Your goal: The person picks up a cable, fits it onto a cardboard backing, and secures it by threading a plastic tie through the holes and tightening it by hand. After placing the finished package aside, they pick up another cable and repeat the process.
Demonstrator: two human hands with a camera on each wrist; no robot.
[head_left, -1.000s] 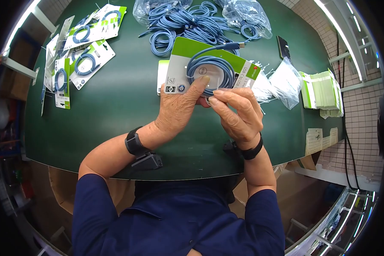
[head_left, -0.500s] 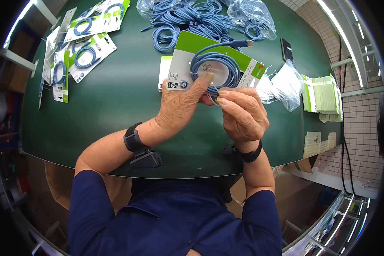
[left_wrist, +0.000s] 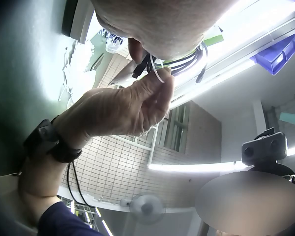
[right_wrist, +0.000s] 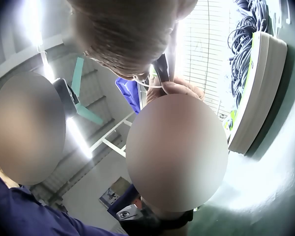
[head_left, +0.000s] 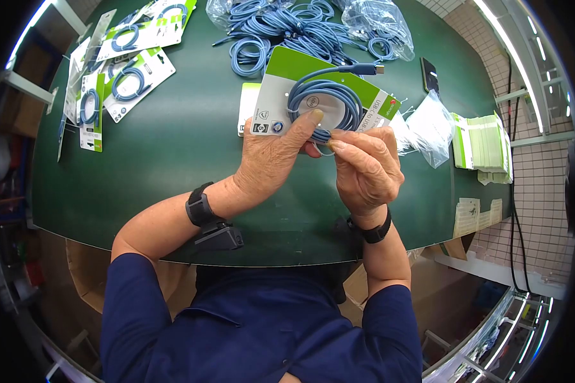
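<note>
My left hand (head_left: pixel 271 156) pinches the card (head_left: pixel 287 62), its thumb lying on the front, over the blue cable (head_left: pixel 351 103) that is coiled there. My right hand (head_left: pixel 369 169) pinches the white tie (left_wrist: pixel 154 71) at six o'clock of the coil. I hold the card and cable above the bench (head_left: pixel 172 166), at one o'clock from its middle; the plug (head_left: pixel 364 69) points to three o'clock. At twelve lies a heap of cables (head_left: pixel 294 29), at ten are filled cards (head_left: pixel 128 96), at two a phone (head_left: pixel 429 73), at three a plastic bag (head_left: pixel 432 131) and, farther out, a stack of cards (head_left: pixel 489 140).
</note>
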